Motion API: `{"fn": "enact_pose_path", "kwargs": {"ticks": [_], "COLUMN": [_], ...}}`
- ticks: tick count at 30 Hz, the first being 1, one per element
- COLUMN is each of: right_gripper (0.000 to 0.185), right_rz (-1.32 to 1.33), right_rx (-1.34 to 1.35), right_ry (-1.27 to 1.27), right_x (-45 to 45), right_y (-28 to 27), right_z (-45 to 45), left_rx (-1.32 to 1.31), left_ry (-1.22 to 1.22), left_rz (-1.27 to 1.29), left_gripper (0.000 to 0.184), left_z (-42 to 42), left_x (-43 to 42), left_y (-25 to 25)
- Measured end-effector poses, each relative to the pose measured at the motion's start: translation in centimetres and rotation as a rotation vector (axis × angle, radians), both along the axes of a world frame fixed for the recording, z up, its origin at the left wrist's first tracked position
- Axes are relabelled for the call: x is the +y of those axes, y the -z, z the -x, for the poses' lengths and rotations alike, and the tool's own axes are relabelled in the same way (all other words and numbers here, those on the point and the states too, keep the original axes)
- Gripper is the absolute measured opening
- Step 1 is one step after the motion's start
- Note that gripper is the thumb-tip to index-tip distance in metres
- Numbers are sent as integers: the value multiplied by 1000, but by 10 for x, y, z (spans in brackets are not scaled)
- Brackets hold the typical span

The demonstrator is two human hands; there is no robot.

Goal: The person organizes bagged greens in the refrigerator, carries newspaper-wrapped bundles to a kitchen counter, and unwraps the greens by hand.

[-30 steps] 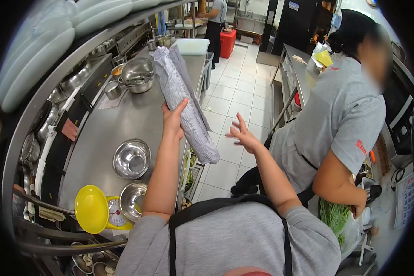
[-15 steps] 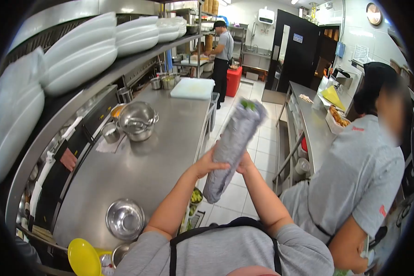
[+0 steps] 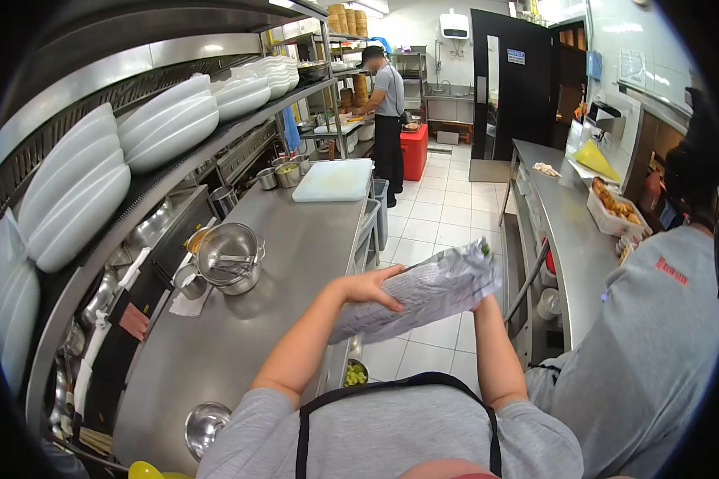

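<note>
A long paper-wrapped bundle (image 3: 423, 291) is held out in front of me over the aisle, tilted with its right end higher. Green leaves (image 3: 485, 250) peek from that upper end; the rest of its contents is hidden by the grey, crumpled paper. My left hand (image 3: 373, 289) is closed on the bundle's lower left part, thumb and fingers across the top. My right hand (image 3: 482, 303) supports it near the leafy end, with most of its fingers hidden behind the paper.
On the steel counter (image 3: 295, 239) to the left stand pots (image 3: 230, 251), a white cutting board (image 3: 333, 180) and a metal bowl (image 3: 205, 427). Bowls fill the shelf above. One co-worker (image 3: 655, 335) stands close on my right, another (image 3: 387, 112) further back. A fried-food tub (image 3: 615, 209) sits right.
The bundle has swung from nearly upright to a flatter slant, its leafy end moving down and right. My right hand has shifted toward that end. The near co-worker has moved closer to the right edge.
</note>
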State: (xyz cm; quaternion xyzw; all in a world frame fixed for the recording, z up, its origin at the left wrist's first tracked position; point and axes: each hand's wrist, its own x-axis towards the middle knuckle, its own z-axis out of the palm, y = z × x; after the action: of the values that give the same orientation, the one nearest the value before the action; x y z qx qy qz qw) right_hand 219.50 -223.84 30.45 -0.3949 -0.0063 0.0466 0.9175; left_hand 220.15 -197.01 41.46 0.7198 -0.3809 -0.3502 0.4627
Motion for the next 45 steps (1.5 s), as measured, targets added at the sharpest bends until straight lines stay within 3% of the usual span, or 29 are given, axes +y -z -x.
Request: {"fn": "enact_pose_path", "kwargs": {"ticks": [3,5,7,10,11,13,14,15,17,18,20,23,29,31,33,35,37,41,42,43,45], "right_gripper": [70,71,61,41,41,41,47,65,79,79,87,84,72,70,71,74,73,73,74,73,71], "right_rz": [-125,-279,-289,150,153,162,0,28,247,230,194,222,402,533,634,616,785,730,853,842,840], "right_rx": [-70,-22,-59,-172,-167,-166,-451,-449,-339,-335,-385,-462,-424,-319,-375,-333,-282,-131,-13,-180,-121], "right_ry": [157,506,548,622,614,358,181,134,288,284,10,-19,61,56,208,254,286,345,443,490,472], "right_x": [-1,14,19,0,-14,-38,-38,-46,-26,-28,-37,-24,-31,-37,-31,-44,-55,-80,-83,-91,-110], "right_y": [-15,-34,-49,-46,-42,-35,-23,-6,-39,-36,-25,-28,8,24,8,17,26,55,56,67,76], "right_z": [-11,-23,-23,-29,-31,-26,2,-7,18,15,13,15,1,-7,-6,-18,-32,-67,-71,-94,-118], "left_rx": [-52,-113,-126,-259,-363,-261,-256,-250,-335,-398,-358,-330,-235,-67,53,195,380,405,307,288,282], "left_ry": [58,175,209,227,213,78,-8,-93,-205,-308,-356,-309,-286,-337,-376,-410,-552,-560,-556,-541,-584], "left_rz": [-73,-125,-90,31,120,157,171,181,252,314,402,473,567,663,722,759,795,668,521,542,421], "left_gripper": [80,82,83,83,82,83,84,86,82,78,79,80,82,78,75,72,67,72,83,83,106], "left_z": [-15,-7,2,3,2,2,1,2,-7,-8,-15,-30,-51,-70,-85,-96,-108,-155,-173,-198,-210], "left_x": [-16,-46,-73,-85,-86,-77,-73,-72,-78,-80,-89,-101,-128,-146,-166,-187,-206,-237,-245,-254,-260], "left_y": [19,22,23,18,17,5,-4,-7,-11,-10,-7,2,21,38,52,67,84,123,137,138,167]}}
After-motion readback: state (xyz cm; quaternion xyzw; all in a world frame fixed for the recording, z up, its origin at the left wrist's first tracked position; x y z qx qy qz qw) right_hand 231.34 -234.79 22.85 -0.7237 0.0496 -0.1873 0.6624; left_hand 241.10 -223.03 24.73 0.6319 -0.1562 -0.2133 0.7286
